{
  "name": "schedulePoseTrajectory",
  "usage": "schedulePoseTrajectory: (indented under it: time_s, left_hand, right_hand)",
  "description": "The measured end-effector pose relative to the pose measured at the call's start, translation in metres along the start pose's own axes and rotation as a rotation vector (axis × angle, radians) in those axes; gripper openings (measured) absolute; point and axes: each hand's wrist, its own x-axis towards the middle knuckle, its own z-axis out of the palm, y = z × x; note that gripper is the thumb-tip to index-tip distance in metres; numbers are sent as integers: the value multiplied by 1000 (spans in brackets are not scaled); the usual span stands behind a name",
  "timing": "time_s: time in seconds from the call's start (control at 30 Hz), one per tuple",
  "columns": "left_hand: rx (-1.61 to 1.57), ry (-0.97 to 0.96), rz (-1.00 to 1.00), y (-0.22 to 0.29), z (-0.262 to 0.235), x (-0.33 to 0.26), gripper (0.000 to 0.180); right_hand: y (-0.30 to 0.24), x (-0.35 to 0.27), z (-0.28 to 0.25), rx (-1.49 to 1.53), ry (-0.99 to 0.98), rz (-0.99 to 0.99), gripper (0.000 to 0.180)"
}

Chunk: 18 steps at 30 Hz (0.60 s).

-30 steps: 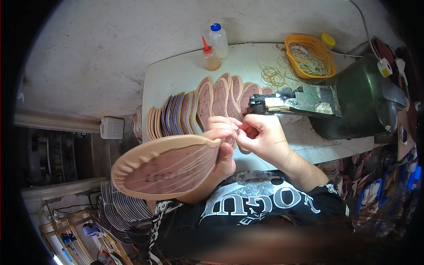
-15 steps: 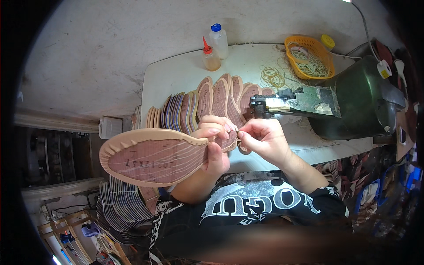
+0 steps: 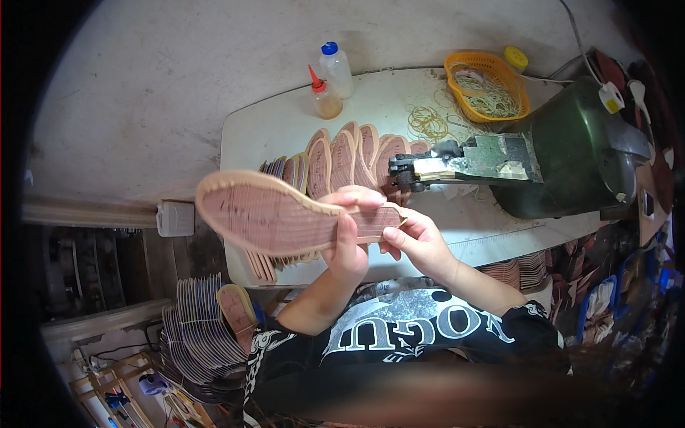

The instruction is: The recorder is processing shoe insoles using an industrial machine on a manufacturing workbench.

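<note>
A tan shoe sole (image 3: 264, 214) with a ribbed pinkish face is held flat in front of me, toe pointing left. My left hand (image 3: 347, 242) grips it around the narrow waist, thumb across the top. My right hand (image 3: 414, 239) pinches the heel end with its fingertips. Just beyond the hands, the metal head (image 3: 428, 167) of a dark green sewing machine (image 3: 578, 153) points at the sole's heel. A fanned row of similar soles (image 3: 335, 160) lies on the white table (image 3: 271, 128) behind the held one.
Two plastic bottles (image 3: 330, 78) stand at the table's far edge. An orange basket (image 3: 489, 85) of rubber bands and loose bands (image 3: 428, 121) lie near the machine. A stack of soles (image 3: 207, 328) sits low on my left.
The sole has swung up and to the right, its face turning level and its toe rising. Both hands stayed on the heel end and moved slightly nearer the machine head.
</note>
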Motion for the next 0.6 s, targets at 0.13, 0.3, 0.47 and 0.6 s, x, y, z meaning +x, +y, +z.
schedulePoseTrajectory:
  time_s: [0.13,0.3,0.47,0.6]
  left_hand:
    - [241,-511,-894,24,-36,16,34]
    - [850,-626,-206,53,-3,70,32]
    - [1100,-1292,-231,-7,-9,152,43]
    - [732,-1420,-364,-47,5,181,41]
  right_hand:
    - [-5,-5,-7,23,155,-111,24]
    - [-14,-6,-15,11,272,-136,25]
    - [-11,-1,-9,39,309,-133,27]
    - [-19,0,-8,65,331,-136,29]
